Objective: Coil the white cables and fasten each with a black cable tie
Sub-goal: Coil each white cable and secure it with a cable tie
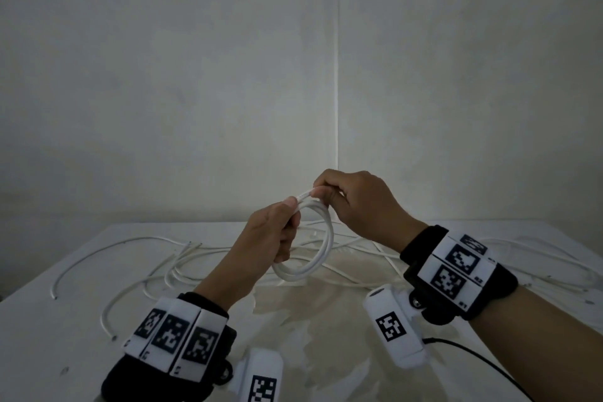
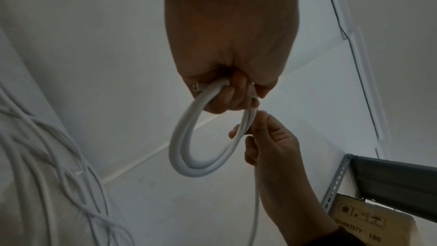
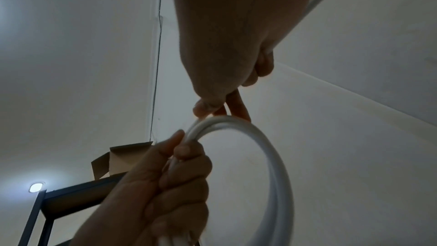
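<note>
A white cable is wound into a small coil of a few loops, held above the table. My left hand grips the coil's left side in a fist; the loops hang from its curled fingers in the left wrist view. My right hand pinches the cable at the top of the coil, just right of the left thumb. From that hand a free length of cable trails down. The right wrist view shows the coil and the left hand round it. No black tie is in view.
Several loose white cables lie tangled across the white table behind and beside my hands. A black wire runs off at the lower right. A metal shelf frame with a cardboard box stands to one side.
</note>
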